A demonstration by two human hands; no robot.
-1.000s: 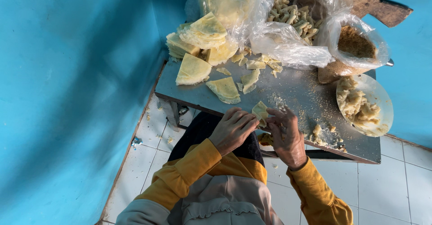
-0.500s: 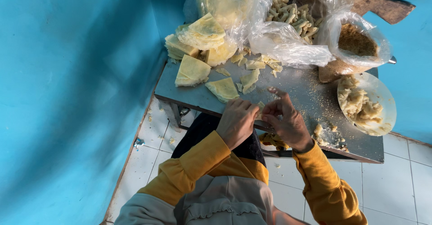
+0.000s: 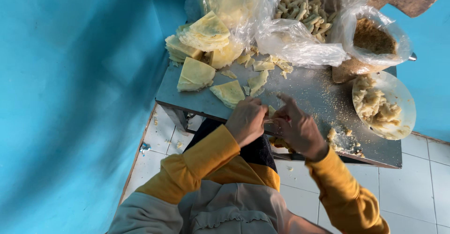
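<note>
We see a small pale yellow pastry piece (image 3: 271,111), thin and soft-looking, at the near edge of the grey metal table (image 3: 318,91), pinched between our curled left hand (image 3: 246,120) and right hand (image 3: 296,127). Beyond it lie triangular folded wrappers (image 3: 194,74), crinkled clear plastic bags (image 3: 300,39) and a lumpy filling bowl (image 3: 384,105) at right.

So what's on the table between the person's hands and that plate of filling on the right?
In the head view, between the right hand and the plate lies bare grey table dusted with crumbs, plus small filling lumps near the edge.
</note>
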